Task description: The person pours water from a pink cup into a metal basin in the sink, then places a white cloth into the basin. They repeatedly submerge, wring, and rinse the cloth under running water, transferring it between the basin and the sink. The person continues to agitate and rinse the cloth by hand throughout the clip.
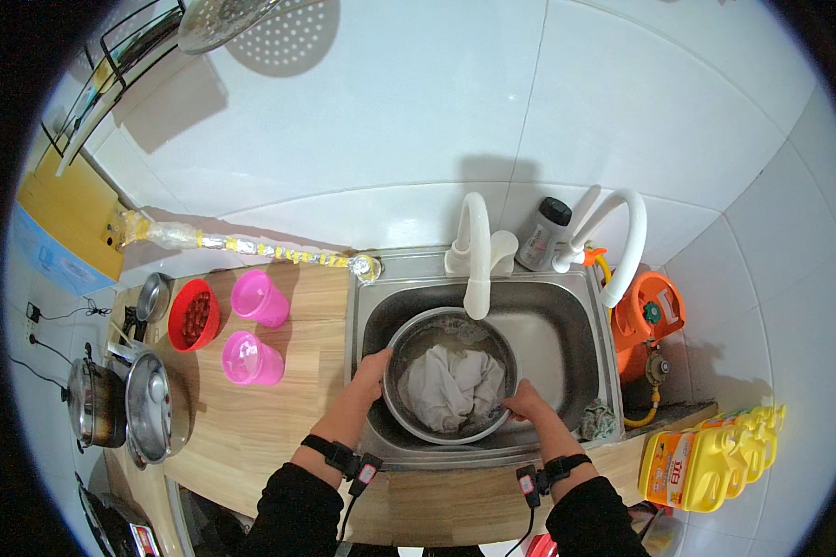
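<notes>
A round metal basin [453, 440] sits in the left part of the stainless steel sink [550, 362]. In it lies a bunched white cloth [453, 386] with murky water around it. My left hand [373, 372] grips the basin's left rim. On the lower right rim, my right hand [526, 402] holds the basin, its fingertips partly hidden. The spout of a white faucet [478, 278] hangs over the basin's upper right edge.
Two pink plastic cups [259, 299], a red bowl [194, 317] and metal bowls [155, 397] stand on the wooden counter at left. A scouring pad [598, 420] lies at the sink's right corner. Yellow jugs [710, 463] and an orange gas cylinder [648, 310] are on the right.
</notes>
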Available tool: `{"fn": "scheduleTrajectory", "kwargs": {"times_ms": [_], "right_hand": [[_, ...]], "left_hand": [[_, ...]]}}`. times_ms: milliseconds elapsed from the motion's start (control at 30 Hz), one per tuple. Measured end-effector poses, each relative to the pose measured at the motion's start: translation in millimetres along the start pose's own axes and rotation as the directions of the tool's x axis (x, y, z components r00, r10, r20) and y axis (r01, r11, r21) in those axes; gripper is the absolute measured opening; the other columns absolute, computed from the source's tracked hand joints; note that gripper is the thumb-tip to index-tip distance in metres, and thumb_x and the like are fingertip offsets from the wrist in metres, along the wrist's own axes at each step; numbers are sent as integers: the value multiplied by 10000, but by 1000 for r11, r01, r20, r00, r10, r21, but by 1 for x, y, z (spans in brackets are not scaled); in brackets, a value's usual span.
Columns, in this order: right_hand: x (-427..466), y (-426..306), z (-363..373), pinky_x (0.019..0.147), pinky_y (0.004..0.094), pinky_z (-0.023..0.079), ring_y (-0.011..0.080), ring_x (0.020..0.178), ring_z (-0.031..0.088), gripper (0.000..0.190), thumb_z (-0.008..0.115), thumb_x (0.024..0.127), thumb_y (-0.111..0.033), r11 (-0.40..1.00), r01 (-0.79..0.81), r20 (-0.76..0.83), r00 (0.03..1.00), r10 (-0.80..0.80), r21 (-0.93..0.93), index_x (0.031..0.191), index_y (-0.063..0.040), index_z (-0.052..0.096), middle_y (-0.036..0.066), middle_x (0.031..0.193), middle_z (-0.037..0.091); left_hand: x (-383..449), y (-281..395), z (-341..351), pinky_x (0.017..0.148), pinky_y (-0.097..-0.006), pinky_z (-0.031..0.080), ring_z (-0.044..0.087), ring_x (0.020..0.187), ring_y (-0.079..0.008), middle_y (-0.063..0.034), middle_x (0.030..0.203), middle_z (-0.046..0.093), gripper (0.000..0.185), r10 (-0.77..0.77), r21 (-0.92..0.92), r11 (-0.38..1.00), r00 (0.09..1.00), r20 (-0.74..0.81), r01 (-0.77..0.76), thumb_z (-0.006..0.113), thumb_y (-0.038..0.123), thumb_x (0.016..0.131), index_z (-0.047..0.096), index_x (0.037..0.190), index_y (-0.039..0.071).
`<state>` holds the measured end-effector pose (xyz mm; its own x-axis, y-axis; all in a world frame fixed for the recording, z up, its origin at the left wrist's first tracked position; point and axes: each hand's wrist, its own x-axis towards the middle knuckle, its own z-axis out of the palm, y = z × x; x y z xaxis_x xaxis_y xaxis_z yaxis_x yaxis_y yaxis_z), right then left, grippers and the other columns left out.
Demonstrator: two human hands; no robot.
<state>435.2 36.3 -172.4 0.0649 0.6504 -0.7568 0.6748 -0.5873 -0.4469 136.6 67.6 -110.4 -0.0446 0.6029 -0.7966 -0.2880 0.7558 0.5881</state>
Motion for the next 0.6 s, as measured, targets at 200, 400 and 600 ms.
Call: {"fn": "scheduleTrajectory", "kwargs": {"times_ms": [200,400,600], "right_hand": [[-32,-7,-19,513,391,559,298,666,612,430,617,684,15,940,-25,110,994,-13,340,1044,35,383,209,923,543],[-35,-3,-23,514,404,558,306,749,605,430,626,684,14,903,-52,42,998,37,426,1049,31,399,189,940,545],[-58,-5,-34,557,365,552,253,729,590,370,602,719,8,932,27,-27,999,-18,361,1026,32,397,161,916,530]], "left_hand": [[3,1,-1,899,-524,245,343,1118,-250,-54,1182,459,442,-102,41,994,995,-21,102,471,399,793,457,1151,141],[4,-3,-1,907,-510,248,350,1093,-266,-79,1154,463,443,-67,-82,994,998,-8,66,472,406,786,466,1118,113],[-28,6,-3,881,-514,292,373,1040,-278,-119,1114,434,482,-1,-146,989,1000,-12,-1,480,413,778,476,1050,14]]}}
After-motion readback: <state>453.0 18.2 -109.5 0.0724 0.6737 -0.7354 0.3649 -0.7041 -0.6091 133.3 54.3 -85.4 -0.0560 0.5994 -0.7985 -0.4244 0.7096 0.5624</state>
